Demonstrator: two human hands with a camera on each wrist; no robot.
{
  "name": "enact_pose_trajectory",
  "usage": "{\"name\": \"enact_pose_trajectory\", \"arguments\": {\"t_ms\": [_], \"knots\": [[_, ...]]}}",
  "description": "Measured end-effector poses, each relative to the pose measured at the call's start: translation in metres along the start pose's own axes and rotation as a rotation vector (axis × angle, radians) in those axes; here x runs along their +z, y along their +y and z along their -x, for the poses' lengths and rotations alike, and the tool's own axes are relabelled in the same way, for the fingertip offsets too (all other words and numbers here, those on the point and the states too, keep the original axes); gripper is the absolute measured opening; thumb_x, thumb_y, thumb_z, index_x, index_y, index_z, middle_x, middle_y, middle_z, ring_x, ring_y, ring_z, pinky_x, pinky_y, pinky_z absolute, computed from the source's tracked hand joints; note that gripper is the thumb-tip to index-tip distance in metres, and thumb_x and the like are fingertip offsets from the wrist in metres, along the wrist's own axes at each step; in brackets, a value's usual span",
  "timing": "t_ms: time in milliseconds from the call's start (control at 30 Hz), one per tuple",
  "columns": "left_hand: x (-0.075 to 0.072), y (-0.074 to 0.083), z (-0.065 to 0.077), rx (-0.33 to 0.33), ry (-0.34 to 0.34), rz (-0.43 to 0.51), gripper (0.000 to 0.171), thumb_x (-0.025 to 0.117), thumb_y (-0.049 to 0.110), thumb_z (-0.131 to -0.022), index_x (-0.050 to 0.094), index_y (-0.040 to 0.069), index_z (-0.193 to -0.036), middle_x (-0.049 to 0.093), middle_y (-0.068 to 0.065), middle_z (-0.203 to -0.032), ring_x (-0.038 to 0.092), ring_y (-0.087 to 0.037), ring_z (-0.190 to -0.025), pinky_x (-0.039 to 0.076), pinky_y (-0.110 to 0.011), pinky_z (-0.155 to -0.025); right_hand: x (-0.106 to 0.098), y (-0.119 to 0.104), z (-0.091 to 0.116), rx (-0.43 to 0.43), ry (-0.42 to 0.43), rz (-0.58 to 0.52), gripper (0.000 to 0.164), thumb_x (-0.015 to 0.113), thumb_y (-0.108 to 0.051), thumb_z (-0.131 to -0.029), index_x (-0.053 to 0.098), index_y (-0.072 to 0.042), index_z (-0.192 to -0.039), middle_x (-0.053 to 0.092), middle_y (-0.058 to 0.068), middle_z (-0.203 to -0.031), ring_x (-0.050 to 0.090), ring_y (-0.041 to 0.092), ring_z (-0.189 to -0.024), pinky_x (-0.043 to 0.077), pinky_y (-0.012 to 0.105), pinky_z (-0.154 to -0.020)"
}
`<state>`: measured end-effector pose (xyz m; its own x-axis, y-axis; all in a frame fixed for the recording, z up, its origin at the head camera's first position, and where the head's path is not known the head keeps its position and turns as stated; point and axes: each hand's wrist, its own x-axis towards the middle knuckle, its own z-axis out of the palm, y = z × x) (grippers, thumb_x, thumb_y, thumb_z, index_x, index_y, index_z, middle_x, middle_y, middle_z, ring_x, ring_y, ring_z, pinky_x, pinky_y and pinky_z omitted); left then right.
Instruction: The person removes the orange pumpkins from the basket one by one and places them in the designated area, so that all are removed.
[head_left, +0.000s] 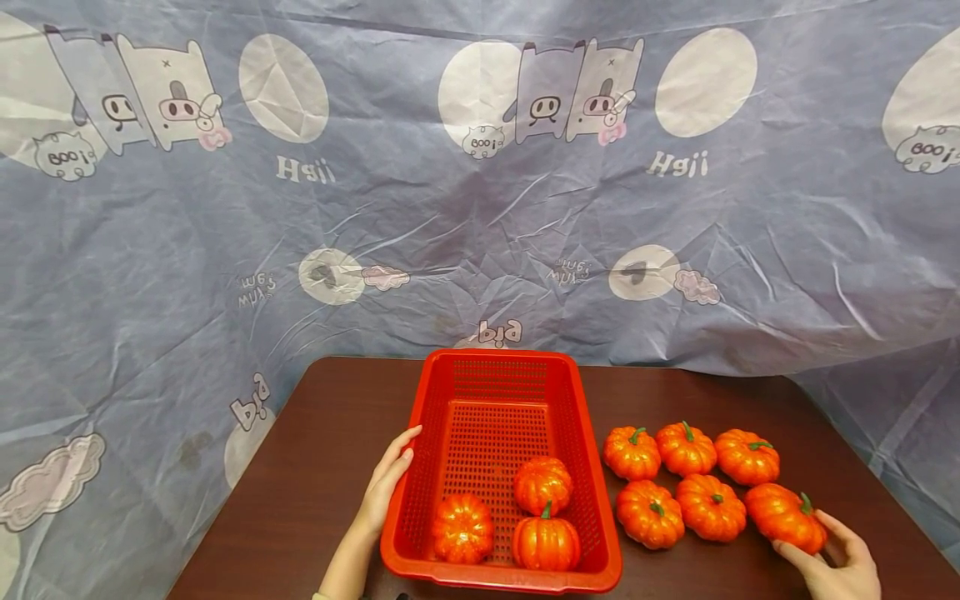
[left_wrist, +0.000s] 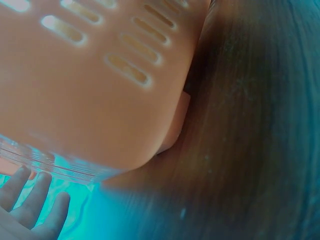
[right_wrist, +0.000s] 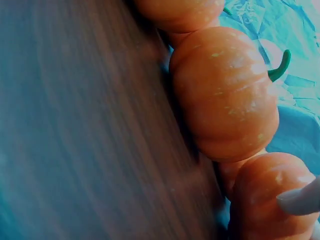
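My left hand (head_left: pixel 384 490) rests against the left side of a red plastic basket (head_left: pixel 408 500), its extended fingers (left_wrist: pixel 56 212) touching the slotted wall. Three orange toy pumpkins with a glossy skin lie in the near part of the basket, among them one pumpkin (head_left: pixel 463 529) at the left. To the right, my right hand (head_left: pixel 843 560) holds the nearest-right pumpkin (head_left: pixel 783 517) between thumb and fingers. That pumpkin is tilted, its green stem pointing up and right. In the right wrist view the thumb (right_wrist: pixel 299 200) presses on its side, with another pumpkin (right_wrist: pixel 225 95) beside it.
Several more pumpkins stand in two rows right of the basket, including one pumpkin (head_left: pixel 632 454) at the back left and one pumpkin (head_left: pixel 650 514) in front. All sits on a dark brown table (head_left: pixel 300 467). A printed grey-blue cloth (head_left: pixel 480 217) hangs behind the table.
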<state>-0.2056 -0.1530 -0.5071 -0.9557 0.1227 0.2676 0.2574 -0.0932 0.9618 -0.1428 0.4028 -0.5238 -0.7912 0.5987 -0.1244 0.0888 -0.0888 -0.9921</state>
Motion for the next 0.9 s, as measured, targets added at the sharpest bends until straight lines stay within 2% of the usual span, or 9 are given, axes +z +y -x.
{"name": "enact_pose_trajectory", "arguments": {"t_ms": [167,333,400,567,633,700,800,867,900], "knots": [[0.000,0.000,0.000,-0.003,0.010,-0.012,0.041,0.036,0.018,-0.101,0.039,0.007,-0.141,0.032,-0.013,-0.147,0.036,-0.020,-0.125,0.033,-0.020,-0.097,-0.011,0.030,-0.026,-0.023,-0.001,0.025,0.078,0.080,0.007,-0.067,0.046,-0.039,-0.119,0.044,-0.026,-0.100,0.047,-0.017,-0.088,0.041,0.004,-0.060],[0.001,0.000,-0.001,0.001,0.013,-0.020,0.041,0.037,0.019,-0.101,0.040,0.007,-0.140,0.032,-0.013,-0.147,0.034,-0.021,-0.127,0.032,-0.019,-0.098,-0.024,0.045,-0.046,0.048,-0.001,0.118,0.097,0.083,-0.003,-0.067,0.031,-0.031,-0.144,0.042,-0.023,-0.107,0.045,-0.021,-0.080,0.041,0.005,-0.058],[0.001,0.000,-0.001,0.004,0.014,-0.026,0.041,0.037,0.018,-0.101,0.040,0.007,-0.140,0.032,-0.012,-0.147,0.033,-0.020,-0.127,0.031,-0.019,-0.098,-0.026,0.044,-0.049,0.072,-0.031,0.170,0.103,0.083,-0.008,-0.069,0.021,-0.025,-0.149,0.044,-0.017,-0.122,0.042,-0.023,-0.073,0.040,0.005,-0.057],[0.000,0.000,-0.001,0.012,0.010,-0.033,0.042,0.036,0.018,-0.101,0.040,0.005,-0.140,0.031,-0.012,-0.147,0.030,-0.017,-0.129,0.028,-0.017,-0.099,-0.029,0.039,-0.054,0.164,-0.056,0.173,0.105,0.082,-0.016,-0.072,0.014,-0.021,-0.151,0.054,-0.027,-0.099,0.045,-0.022,-0.069,0.039,0.006,-0.058],[0.000,0.000,-0.001,0.014,0.007,-0.031,0.042,0.036,0.018,-0.101,0.039,0.004,-0.141,0.031,-0.012,-0.148,0.030,-0.017,-0.129,0.028,-0.017,-0.099,-0.030,0.039,-0.057,0.197,-0.034,0.126,0.103,0.083,-0.015,-0.071,0.018,-0.022,-0.149,0.042,-0.037,-0.079,0.045,-0.021,-0.065,0.040,0.006,-0.056],[0.000,0.000,-0.001,0.016,0.007,-0.031,0.042,0.036,0.018,-0.101,0.039,0.004,-0.141,0.031,-0.013,-0.147,0.031,-0.017,-0.129,0.028,-0.018,-0.099,-0.029,0.039,-0.059,0.214,-0.026,0.133,0.102,0.084,-0.019,-0.070,0.019,-0.023,-0.149,0.042,-0.036,-0.075,0.044,-0.022,-0.064,0.040,0.006,-0.057],[0.000,0.000,-0.001,0.016,0.007,-0.028,0.042,0.036,0.018,-0.101,0.039,0.004,-0.141,0.031,-0.013,-0.147,0.032,-0.017,-0.128,0.029,-0.018,-0.099,-0.027,0.033,-0.054,0.207,-0.027,0.166,0.095,0.083,-0.019,-0.071,0.025,-0.029,-0.145,0.041,-0.035,-0.075,0.042,-0.023,-0.065,0.038,0.005,-0.058],[0.000,0.000,-0.001,0.016,0.009,-0.028,0.042,0.037,0.017,-0.101,0.039,0.004,-0.141,0.032,-0.014,-0.147,0.033,-0.017,-0.127,0.029,-0.018,-0.099,-0.021,0.020,-0.041,0.191,-0.039,0.217,0.093,0.080,-0.021,-0.075,0.023,-0.024,-0.148,0.056,-0.023,-0.096,0.050,-0.017,-0.091,0.040,0.005,-0.068],[0.000,0.000,-0.001,0.015,0.011,-0.029,0.042,0.037,0.017,-0.101,0.039,0.004,-0.141,0.032,-0.013,-0.147,0.033,-0.016,-0.127,0.029,-0.018,-0.099,-0.017,0.012,-0.034,0.189,-0.029,0.230,0.087,0.079,-0.021,-0.076,0.025,-0.026,-0.145,0.055,-0.024,-0.100,0.048,-0.017,-0.096,0.039,0.004,-0.069]]}}
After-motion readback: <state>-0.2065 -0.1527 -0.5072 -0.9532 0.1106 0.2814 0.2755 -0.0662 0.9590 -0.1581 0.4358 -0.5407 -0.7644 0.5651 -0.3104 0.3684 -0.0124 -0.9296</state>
